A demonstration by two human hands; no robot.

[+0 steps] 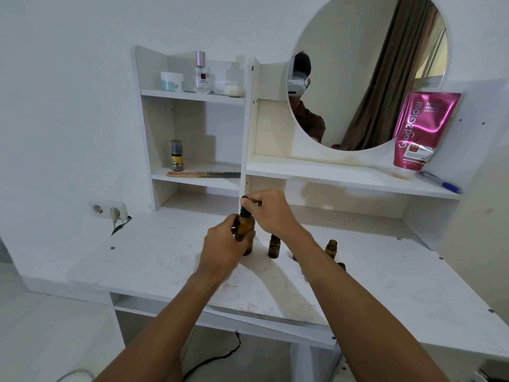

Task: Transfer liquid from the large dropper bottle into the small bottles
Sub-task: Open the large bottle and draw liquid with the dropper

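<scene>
The large amber dropper bottle [246, 232] is stood upright on the white dressing table [154, 260], approx. mid-surface, just in front of the shelf unit's vertical divider. It is gripped round the body by the left hand [223, 248], fingers curled shut against the glass. The black dropper cap [245, 202] at the bottle's top is pinched by the right hand [271, 209], thumb & fingertips closed on the rubber bulb; whether the cap is screwed on or lifted clear can't be told.

Just right of the large bottle, a small amber bottle [274, 248] is seen upright, partly hidden behind the right wrist. A 2nd small bottle [331, 248] is stood further right, neck open, no cap visible. A 3rd small bottle [341, 266] is only glimpsed at the edge of the right forearm, mostly covered.

On the top-left shelf are placed a pale jar [172, 81] & a clear perfume bottle [202, 74] w/ pinkish cap. On the shelf below, a small yellow-labelled bottle [177, 155] is stood, w/ a comb [203, 174] laid flat in front of it. A round mirror [366, 70] is mounted at right; a pink tube [421, 130] is leant cap-down against it, w/ a blue pen [440, 182] laid beside. A wall socket [108, 210] w/ one plug inserted is seen at left.
</scene>
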